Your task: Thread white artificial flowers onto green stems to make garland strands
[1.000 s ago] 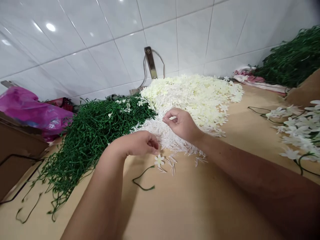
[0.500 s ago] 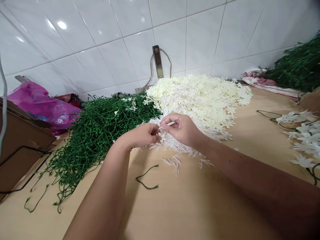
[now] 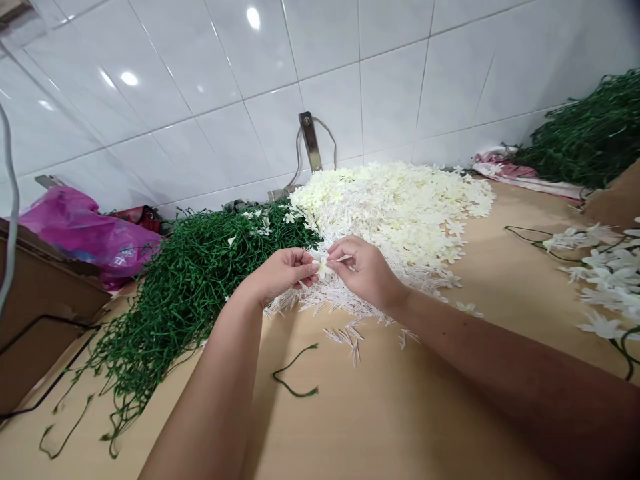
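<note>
A small white artificial flower (image 3: pixel 323 268) with a pale yellow centre is held between my two hands, above the front of the white heap. My left hand (image 3: pixel 287 272) pinches it from the left with thumb and fingers. From the other side my right hand (image 3: pixel 363 272) closes its thumb and fingertips at the flower's right edge. Just behind and below lie thin white stamen pieces (image 3: pixel 350 300) and a large pile of cream-white flower heads (image 3: pixel 400 207). Left of my hands spreads a heap of green plastic stems (image 3: pixel 200 267).
One green stem (image 3: pixel 295 377) and a few white pieces (image 3: pixel 346 337) lie on the wooden table (image 3: pixel 350 413). Finished-looking white blossoms (image 3: pixel 613 280) and more green stems (image 3: pixel 590 133) sit at the right. A cardboard box (image 3: pixel 50 307) and pink plastic bag (image 3: pixel 85 233) stand left.
The flower now shows face-on between my fingertips; earlier it was mostly hidden. My left fingers have turned upward. A loose flower shows on the table right of my right forearm. The view has tilted upward slightly.
</note>
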Tool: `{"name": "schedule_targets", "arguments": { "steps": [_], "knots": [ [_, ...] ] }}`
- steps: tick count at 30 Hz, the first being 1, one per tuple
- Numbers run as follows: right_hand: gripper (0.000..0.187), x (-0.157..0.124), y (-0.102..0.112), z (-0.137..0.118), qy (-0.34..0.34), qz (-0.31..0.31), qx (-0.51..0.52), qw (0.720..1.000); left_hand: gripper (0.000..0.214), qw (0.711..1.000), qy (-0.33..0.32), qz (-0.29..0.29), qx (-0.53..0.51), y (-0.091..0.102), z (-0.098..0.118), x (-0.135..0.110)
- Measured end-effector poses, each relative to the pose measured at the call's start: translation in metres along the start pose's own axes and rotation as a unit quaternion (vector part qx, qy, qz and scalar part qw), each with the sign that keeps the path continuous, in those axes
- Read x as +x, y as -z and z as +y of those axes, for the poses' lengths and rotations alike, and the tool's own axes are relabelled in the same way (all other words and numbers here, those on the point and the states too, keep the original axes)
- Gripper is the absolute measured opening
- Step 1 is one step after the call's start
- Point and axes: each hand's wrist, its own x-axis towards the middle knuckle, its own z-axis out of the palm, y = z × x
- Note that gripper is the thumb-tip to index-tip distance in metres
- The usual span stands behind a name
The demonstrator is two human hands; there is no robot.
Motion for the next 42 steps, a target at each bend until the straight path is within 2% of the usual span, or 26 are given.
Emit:
{"name": "schedule_targets", "arguments": {
  "steps": [8, 11, 14, 20, 25, 28, 35, 42],
  "knots": [
    [0.010, -0.003, 0.005, -0.014, 0.099, 0.005, -0.081, 0.992, 0.020, 0.999, 0.012, 0.048, 0.010, -0.002, 0.002, -0.002],
    [0.010, -0.003, 0.005, -0.015, 0.116, 0.005, -0.098, 0.988, 0.019, 0.998, 0.009, 0.053, 0.012, -0.003, 0.004, -0.002],
    [0.010, -0.003, 0.004, -0.013, 0.099, 0.012, -0.091, 0.991, 0.019, 0.999, -0.008, 0.036, 0.013, -0.004, 0.005, -0.002],
    [0.007, -0.003, -0.002, -0.005, -0.023, 0.001, 0.006, 1.000, 0.016, 0.997, -0.054, 0.032, 0.036, -0.005, 0.002, 0.000],
    [0.007, -0.003, -0.005, 0.000, -0.070, -0.021, 0.048, 0.996, 0.015, 0.997, -0.061, 0.019, 0.044, -0.005, 0.004, -0.002],
    [0.006, -0.002, -0.002, -0.003, -0.067, -0.019, 0.030, 0.997, 0.017, 0.997, -0.062, 0.018, 0.046, -0.005, 0.006, -0.004],
    [0.009, -0.003, 0.000, -0.009, 0.006, -0.017, -0.043, 0.999, 0.017, 0.996, -0.075, 0.015, 0.048, -0.007, 0.004, -0.002],
    [0.009, -0.001, 0.001, -0.009, -0.006, -0.018, -0.017, 1.000, 0.013, 0.997, -0.070, 0.007, -0.013, -0.005, 0.004, -0.003]
  ]
}}
